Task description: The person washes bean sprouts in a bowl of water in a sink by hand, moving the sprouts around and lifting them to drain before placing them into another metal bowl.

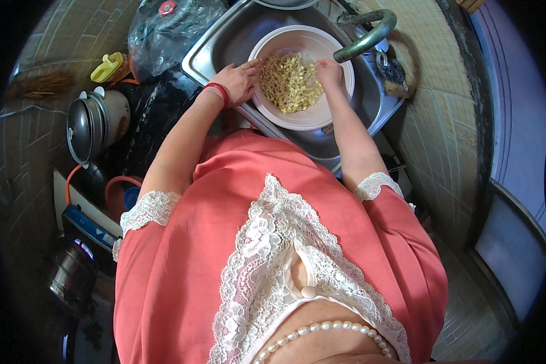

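A pale plastic basin (302, 123) stands in the stainless steel sink (230, 41), with a heap of yellow bean sprouts (286, 84) in it. My left hand (242, 82), with a red bangle at the wrist, rests on the basin's left rim, its fingertips reaching just inside. Over the right side of the basin, my right hand (328, 73) has its fingers curled together at the edge of the sprouts. Whether it pinches a sprout cannot be made out. The end of the curved metal faucet (368, 38) is just above and right of this hand.
Left of the sink lies a clear plastic bag (168, 41) on the black countertop (164, 100). A yellow bottle (108, 67) and a lidded pot (98, 123) stand farther left. A scouring pad (391, 70) sits behind the sink's right corner, by the tiled wall (441, 113).
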Tool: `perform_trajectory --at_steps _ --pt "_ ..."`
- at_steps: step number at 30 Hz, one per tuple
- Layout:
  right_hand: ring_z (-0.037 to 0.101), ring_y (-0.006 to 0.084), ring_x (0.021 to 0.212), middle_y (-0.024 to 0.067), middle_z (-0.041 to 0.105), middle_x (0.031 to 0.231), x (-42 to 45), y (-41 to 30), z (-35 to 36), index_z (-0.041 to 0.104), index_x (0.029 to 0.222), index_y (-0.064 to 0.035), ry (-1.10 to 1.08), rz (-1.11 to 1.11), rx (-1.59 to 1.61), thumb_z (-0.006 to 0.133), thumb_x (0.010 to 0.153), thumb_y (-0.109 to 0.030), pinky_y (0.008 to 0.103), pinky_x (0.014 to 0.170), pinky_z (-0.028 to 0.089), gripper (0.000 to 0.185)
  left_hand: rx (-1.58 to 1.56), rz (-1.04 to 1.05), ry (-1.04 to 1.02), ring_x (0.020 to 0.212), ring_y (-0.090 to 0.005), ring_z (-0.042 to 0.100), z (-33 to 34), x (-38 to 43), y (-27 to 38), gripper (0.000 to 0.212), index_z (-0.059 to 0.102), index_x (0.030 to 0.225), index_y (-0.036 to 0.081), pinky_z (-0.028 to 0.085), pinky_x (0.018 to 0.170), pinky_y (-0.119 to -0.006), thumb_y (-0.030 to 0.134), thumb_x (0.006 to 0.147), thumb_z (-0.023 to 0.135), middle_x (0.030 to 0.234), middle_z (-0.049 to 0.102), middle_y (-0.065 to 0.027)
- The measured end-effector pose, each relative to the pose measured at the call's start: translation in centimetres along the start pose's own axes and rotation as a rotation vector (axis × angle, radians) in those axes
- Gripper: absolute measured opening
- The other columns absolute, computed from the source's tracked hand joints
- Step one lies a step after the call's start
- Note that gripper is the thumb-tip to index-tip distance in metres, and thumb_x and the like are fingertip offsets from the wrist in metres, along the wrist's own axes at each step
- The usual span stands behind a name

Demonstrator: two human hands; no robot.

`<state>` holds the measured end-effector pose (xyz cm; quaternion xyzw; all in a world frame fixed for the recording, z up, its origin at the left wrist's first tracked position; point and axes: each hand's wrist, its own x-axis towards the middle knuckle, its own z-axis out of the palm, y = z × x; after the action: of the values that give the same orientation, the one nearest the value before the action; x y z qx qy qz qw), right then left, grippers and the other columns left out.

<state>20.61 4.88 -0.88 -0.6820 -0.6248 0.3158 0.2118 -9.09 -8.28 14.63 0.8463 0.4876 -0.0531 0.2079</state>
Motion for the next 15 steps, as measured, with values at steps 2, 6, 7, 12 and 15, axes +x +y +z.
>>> perform_trajectory --at_steps 2,6,7,12,15 --pt "0.067 0.0225 0.065 0.0115 0.069 0.072 0.1 -1.0 0.6 0.071 0.082 -0.0072 -0.009 -0.030 -0.276 0.067 0.077 -0.020 0.0342 0.061 0.051 0.014 -0.024 -0.003 0.021 0.138 -0.0191 0.028 0.3 -0.4 -0.1 0.038 0.058 0.119 0.009 0.041 0.099 -0.041 0.027 0.086 0.051 0.138 0.046 -0.0044" --pt "0.066 0.0298 0.069 0.0138 0.067 0.075 0.6 -1.3 1.4 0.071 0.079 -0.0107 0.009 -0.034 -0.384 0.065 0.074 -0.023 0.0382 0.065 0.052 0.014 -0.044 -0.019 0.007 0.138 -0.0187 0.027 0.3 -0.4 -0.2 0.036 0.059 0.117 0.010 0.041 0.098 -0.041 0.027 0.086 0.052 0.138 0.046 -0.0040" --pt "0.066 0.0312 0.070 0.0137 0.067 0.076 0.6 -1.4 1.5 0.071 0.078 -0.0117 -0.005 -0.005 -0.408 0.064 0.074 -0.023 0.0390 0.065 0.052 0.014 -0.053 -0.020 0.009 0.138 -0.0186 0.028 0.1 -0.4 -0.1 0.036 0.059 0.116 0.010 0.042 0.097 -0.041 0.027 0.086 0.052 0.138 0.046 -0.0041" --pt "0.065 0.0328 0.072 0.0133 0.067 0.076 0.6 -1.6 2.3 0.070 0.075 -0.0127 0.007 -0.013 -0.444 0.063 0.074 -0.022 0.0402 0.065 0.051 0.012 -0.048 -0.023 0.026 0.137 -0.0184 0.028 0.1 -0.3 0.0 0.035 0.060 0.114 0.009 0.043 0.096 -0.041 0.026 0.086 0.052 0.138 0.046 -0.0046" --pt "0.065 0.0338 0.073 0.0136 0.067 0.077 0.6 -2.0 2.3 0.070 0.075 -0.0136 0.022 0.018 -0.466 0.063 0.074 -0.021 0.0413 0.066 0.051 0.011 -0.052 -0.019 0.007 0.137 -0.0185 0.029 0.0 -0.4 -0.1 0.035 0.059 0.116 0.008 0.043 0.095 -0.041 0.025 0.086 0.052 0.140 0.044 -0.0053"
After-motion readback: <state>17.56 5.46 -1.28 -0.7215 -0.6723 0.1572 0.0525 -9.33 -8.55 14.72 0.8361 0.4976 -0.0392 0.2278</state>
